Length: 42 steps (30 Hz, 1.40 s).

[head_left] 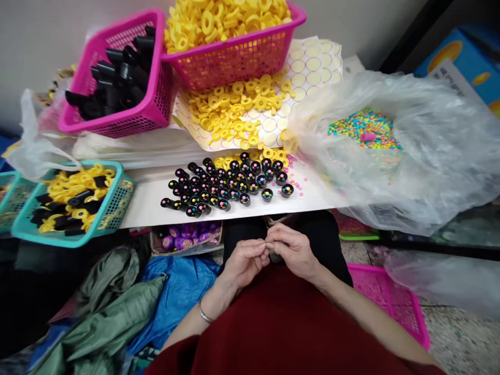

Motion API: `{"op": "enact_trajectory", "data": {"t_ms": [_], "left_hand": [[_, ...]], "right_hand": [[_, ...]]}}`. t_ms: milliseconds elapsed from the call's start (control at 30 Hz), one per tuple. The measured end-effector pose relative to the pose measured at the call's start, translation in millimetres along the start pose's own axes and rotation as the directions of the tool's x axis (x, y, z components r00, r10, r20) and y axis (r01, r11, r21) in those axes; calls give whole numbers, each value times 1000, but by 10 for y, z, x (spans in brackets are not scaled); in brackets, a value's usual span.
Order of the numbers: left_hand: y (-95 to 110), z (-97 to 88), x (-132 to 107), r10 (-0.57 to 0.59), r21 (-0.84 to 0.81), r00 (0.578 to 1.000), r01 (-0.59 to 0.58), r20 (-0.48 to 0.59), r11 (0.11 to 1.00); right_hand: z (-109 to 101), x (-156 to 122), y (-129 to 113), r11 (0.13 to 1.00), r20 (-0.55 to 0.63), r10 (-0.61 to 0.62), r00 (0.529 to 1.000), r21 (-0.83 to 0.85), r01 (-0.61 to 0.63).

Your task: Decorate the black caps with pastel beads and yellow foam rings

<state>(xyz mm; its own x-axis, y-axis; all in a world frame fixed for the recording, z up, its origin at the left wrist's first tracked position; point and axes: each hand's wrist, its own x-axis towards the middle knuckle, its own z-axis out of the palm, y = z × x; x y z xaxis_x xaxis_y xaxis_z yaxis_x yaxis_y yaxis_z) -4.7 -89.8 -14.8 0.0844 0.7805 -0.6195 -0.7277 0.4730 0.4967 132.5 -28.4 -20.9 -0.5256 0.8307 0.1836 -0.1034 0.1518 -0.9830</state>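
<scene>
My left hand (247, 260) and my right hand (292, 249) meet over my lap, just below the table's front edge. Both have their fingers pinched together, fingertips touching; whatever lies between them is too small to make out. On the white table (146, 203) ahead stand several small black cups (222, 190) in a tight group, with pink, yellow and blue beads inside. Behind them, yellow ring-shaped plastic pieces (234, 109) lie scattered over sheets of round stickers (312, 65).
Pink baskets hold black tubes (113, 78) and yellow pieces (230, 21) at the back. A teal basket (119, 203) stands left. At right, a clear plastic bag (433, 135) holds coloured beads (363, 127). A box of purple items (191, 237) sits under the table.
</scene>
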Motion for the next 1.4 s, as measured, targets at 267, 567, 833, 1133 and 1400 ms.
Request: {"op": "enact_trajectory", "data": {"t_ms": [267, 567, 833, 1133, 1400], "left_hand": [[-174, 34, 7, 61, -157, 998, -61, -7, 986], [187, -165, 46, 193, 473, 966, -253, 173, 844], [785, -145, 44, 379, 732, 904, -392, 196, 557], [1906, -271, 80, 674, 672, 739, -497, -3, 549], [1088, 143, 64, 251, 628, 890, -448, 381, 637]], "right_hand": [[56, -36, 68, 989, -24, 100, 995, 109, -97], [151, -49, 133, 900, 31, 283, 959, 336, -276], [96, 35, 96, 916, -61, 357, 932, 219, -336], [-114, -104, 118, 967, -163, 253, 954, 1, -257], [9, 330, -406, 951, -137, -283, 949, -166, 260]]}}
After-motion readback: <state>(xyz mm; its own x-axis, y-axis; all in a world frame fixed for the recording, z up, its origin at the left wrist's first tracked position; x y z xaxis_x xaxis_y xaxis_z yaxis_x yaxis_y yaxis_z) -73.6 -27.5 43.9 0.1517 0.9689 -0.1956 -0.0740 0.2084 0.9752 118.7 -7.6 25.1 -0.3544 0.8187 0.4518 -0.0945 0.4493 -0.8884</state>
